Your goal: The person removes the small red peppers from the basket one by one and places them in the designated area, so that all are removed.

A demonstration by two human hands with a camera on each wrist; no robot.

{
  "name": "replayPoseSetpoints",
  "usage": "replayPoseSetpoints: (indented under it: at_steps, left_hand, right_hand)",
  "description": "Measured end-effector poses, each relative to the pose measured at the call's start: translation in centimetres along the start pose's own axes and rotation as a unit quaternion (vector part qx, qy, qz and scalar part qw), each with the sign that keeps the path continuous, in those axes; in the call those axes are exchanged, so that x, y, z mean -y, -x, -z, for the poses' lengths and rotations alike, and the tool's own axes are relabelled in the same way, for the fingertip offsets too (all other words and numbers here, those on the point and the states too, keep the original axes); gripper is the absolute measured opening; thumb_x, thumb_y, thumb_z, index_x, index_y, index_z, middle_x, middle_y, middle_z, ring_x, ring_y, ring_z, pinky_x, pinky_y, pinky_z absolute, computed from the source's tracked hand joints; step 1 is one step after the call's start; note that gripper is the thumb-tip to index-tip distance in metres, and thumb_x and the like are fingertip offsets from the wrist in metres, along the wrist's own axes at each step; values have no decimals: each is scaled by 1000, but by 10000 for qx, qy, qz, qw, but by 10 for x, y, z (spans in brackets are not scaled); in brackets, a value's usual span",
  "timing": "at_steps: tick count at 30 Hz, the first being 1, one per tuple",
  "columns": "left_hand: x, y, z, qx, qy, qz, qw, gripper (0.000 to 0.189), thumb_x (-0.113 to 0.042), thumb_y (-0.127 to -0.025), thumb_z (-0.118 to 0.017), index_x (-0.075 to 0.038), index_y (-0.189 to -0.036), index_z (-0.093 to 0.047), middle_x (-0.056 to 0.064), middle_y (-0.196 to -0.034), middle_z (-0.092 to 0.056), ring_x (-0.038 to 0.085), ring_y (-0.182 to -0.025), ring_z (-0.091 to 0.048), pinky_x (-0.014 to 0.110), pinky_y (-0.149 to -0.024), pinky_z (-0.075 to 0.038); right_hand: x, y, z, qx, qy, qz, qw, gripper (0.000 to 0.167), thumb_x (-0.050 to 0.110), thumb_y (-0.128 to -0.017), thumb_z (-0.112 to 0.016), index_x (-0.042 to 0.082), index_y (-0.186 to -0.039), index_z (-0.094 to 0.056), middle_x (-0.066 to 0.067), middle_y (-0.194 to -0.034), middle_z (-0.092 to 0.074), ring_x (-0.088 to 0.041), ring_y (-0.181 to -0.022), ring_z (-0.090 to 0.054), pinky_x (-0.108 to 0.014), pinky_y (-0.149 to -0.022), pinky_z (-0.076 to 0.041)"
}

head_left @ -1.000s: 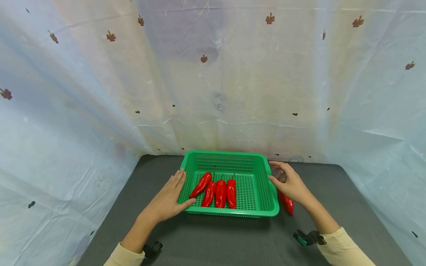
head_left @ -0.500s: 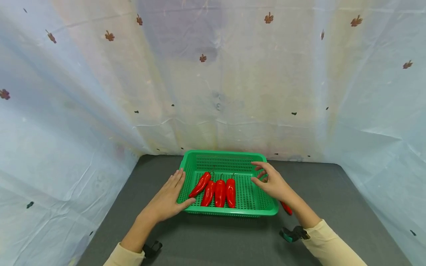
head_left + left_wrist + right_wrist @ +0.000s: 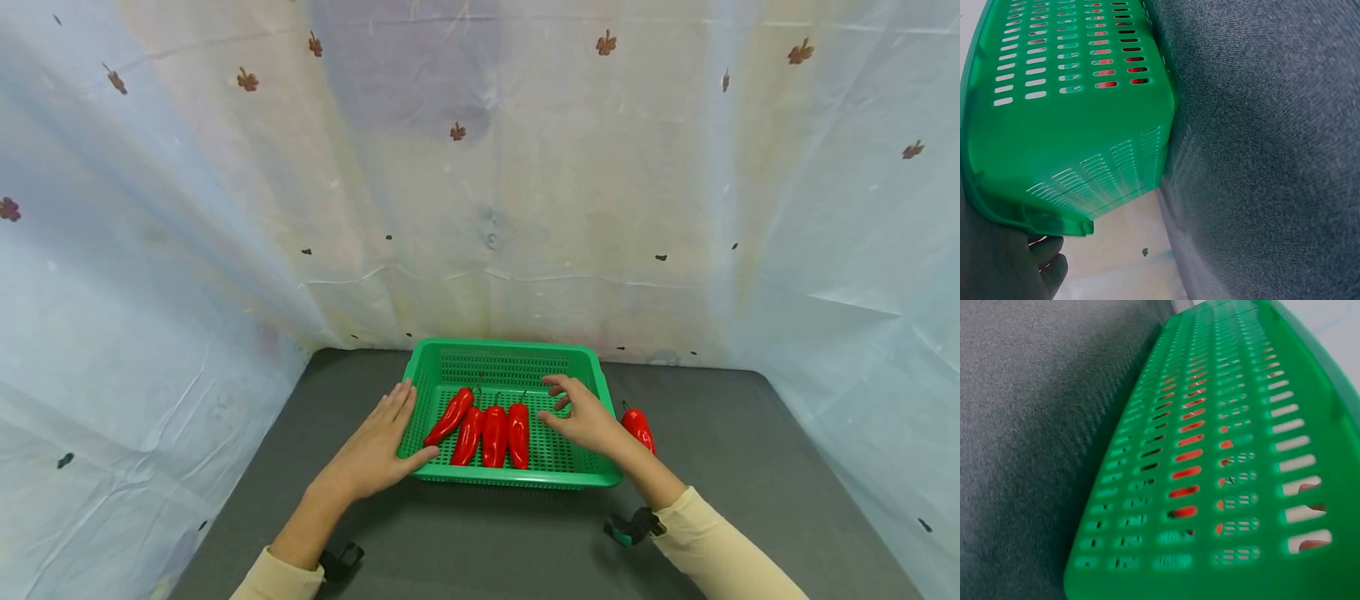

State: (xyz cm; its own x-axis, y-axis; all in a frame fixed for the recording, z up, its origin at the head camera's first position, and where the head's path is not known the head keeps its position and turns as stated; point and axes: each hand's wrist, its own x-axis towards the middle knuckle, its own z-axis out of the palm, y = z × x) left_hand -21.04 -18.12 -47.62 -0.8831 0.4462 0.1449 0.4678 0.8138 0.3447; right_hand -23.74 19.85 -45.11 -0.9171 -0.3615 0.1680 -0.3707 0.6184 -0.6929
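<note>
A green slotted basket (image 3: 495, 478) holds several glossy red peppers (image 3: 495, 435), lying side by side in its left and middle part. My left hand (image 3: 378, 442) rests on the left rim with fingers extended, the thumb reaching over the front corner. In the left wrist view, fingertips (image 3: 1054, 262) show by the basket's corner. Over the right half of the basket hovers my right hand (image 3: 587, 421), its fingers bent loosely with nothing between them. Another red pepper (image 3: 637, 429) lies outside the basket on the right, partly behind the right forearm. Basket slots hide most of the peppers in both wrist views.
The basket stands on a dark grey tabletop (image 3: 495, 550). Pale plastic sheeting (image 3: 555, 208) with leaf prints rises behind the table and along both sides. Dark straps (image 3: 633, 527) sit at both wrists.
My right hand has moved left from beside the right rim to over the basket's inside, uncovering the pepper outside. The left hand has stayed on the rim.
</note>
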Motion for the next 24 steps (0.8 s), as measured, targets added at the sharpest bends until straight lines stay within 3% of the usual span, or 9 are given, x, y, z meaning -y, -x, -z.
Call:
replayPoseSetpoints:
  at_steps: [12, 24]
  left_hand:
    - [1, 0, -1, 9, -10, 29, 10000, 110, -75, -101, -55, -2, -172, -14, 14, -181, -5, 33, -167, -6, 55, -134, -16]
    - [2, 0, -3, 31, -33, 38, 10000, 109, -76, -101, -54, -2, -172, -15, 13, -181, -4, 33, -167, -6, 55, -134, -16]
  right_hand:
    - [3, -13, -19, 248, -36, -492, 9985, 62, 19, -101, -78, 0, -154, -51, -26, -137, -58, -41, -118, -63, -52, -90, -60]
    - [9, -19, -27, 486, 5, -703, 9963, 61, 19, -100, -79, -2, -151, -53, -27, -136, -58, -45, -117, -63, -47, -82, -61]
